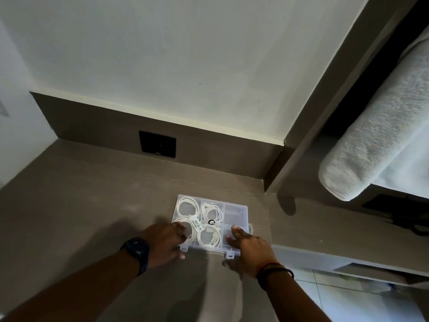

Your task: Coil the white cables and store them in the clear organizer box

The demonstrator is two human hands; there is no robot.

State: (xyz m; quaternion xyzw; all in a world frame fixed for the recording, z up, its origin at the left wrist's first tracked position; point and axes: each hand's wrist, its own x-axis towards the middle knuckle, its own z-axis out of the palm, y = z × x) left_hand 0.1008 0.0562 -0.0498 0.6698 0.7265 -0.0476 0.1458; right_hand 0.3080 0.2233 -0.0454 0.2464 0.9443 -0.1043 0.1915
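The clear organizer box (234, 211) lies flat on the brown desk (81, 194) with its lid down. Several coiled white cables (186, 205) show through the lid, in the left and middle compartments. The two right compartments look empty. My left hand (166, 242) rests on the box's near left corner, fingers spread over the lid. My right hand (248, 246) presses on the near right part of the lid, fingers flat. Two small latches (229, 254) stick out at the box's front edge between my hands.
A black wall socket (157, 144) sits in the brown back panel behind the box. The desk's right edge runs just right of the box, with a lower ledge beyond. A grey rolled towel (371, 145) hangs at the upper right. Tiled floor shows at the lower right.
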